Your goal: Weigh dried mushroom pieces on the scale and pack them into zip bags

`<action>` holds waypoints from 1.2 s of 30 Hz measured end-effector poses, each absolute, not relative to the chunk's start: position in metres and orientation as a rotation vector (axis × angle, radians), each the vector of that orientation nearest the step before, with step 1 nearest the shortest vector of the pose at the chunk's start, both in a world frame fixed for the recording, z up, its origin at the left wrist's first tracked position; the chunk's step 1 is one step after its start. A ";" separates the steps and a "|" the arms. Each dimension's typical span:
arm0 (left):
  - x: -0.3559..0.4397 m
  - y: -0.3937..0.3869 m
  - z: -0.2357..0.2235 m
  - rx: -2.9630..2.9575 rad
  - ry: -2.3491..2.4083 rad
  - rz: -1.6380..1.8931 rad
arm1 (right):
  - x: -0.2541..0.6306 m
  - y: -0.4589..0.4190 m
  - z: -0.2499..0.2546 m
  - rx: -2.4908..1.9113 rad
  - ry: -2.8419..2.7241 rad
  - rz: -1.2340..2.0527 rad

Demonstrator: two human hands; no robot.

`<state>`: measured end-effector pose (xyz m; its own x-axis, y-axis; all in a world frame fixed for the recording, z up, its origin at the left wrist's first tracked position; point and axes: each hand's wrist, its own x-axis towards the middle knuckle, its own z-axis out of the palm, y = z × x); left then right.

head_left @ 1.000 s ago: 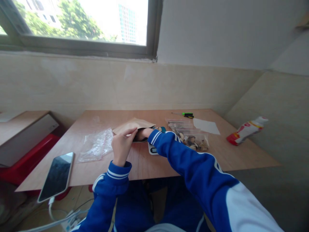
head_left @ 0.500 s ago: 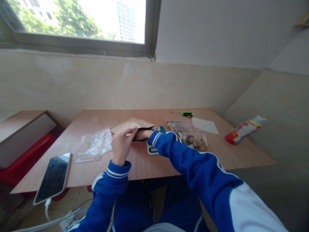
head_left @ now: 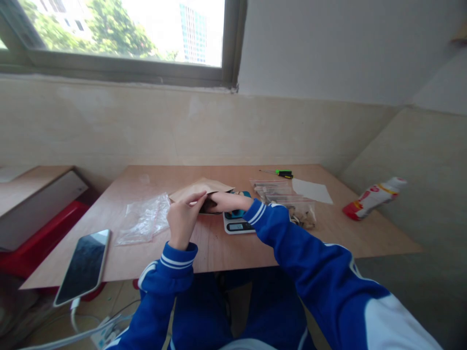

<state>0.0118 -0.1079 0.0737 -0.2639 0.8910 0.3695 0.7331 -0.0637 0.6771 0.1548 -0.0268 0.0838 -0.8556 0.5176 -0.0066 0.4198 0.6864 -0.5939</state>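
A brown kraft paper bag [head_left: 202,186] lies on its side with its dark mouth facing right. My left hand [head_left: 184,214] pinches the near edge of that mouth between thumb and fingers. From the right, my right hand [head_left: 226,201] reaches into the opening, its fingertips hidden in the dark inside. Under my right wrist stands a white digital kitchen scale [head_left: 229,229], its display lit. On the scale sits a teal tray [head_left: 239,213], partly covered by my right hand, with some light brown pieces showing behind the hand.
Zip bags of dried brown pieces [head_left: 306,214] lie right of the scale. Farther off are a green-and-black screwdriver [head_left: 283,173], white paper [head_left: 312,190] and a tilted bottle [head_left: 374,199]. To the left lie a clear plastic bag [head_left: 144,218] and a cabled phone [head_left: 83,265].
My right hand has drawn back partway out of the bag toward the right, uncovering more of the scale and tray. My left hand keeps its pinch on the bag.
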 end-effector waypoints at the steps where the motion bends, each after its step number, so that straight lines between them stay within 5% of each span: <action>1: 0.011 -0.108 0.075 1.770 1.994 1.245 | 0.160 -0.032 0.088 -0.793 -2.759 0.856; 6: 0.006 -0.108 0.081 1.728 2.021 1.264 | 0.182 -0.061 0.114 -0.806 -2.487 0.738; 12: 0.000 -0.107 0.086 1.685 2.123 1.287 | 0.223 -0.060 0.137 -0.787 -2.201 1.138; 17: -0.004 -0.107 0.087 1.649 2.140 1.346 | 0.252 -0.027 0.105 -0.895 -2.195 1.328; 24: -0.003 -0.110 0.088 1.645 2.146 1.318 | 0.225 0.010 0.026 -1.177 -2.207 0.516; 36: -0.002 -0.109 0.084 1.679 2.190 1.241 | 0.230 -0.003 0.035 -1.046 -2.292 0.396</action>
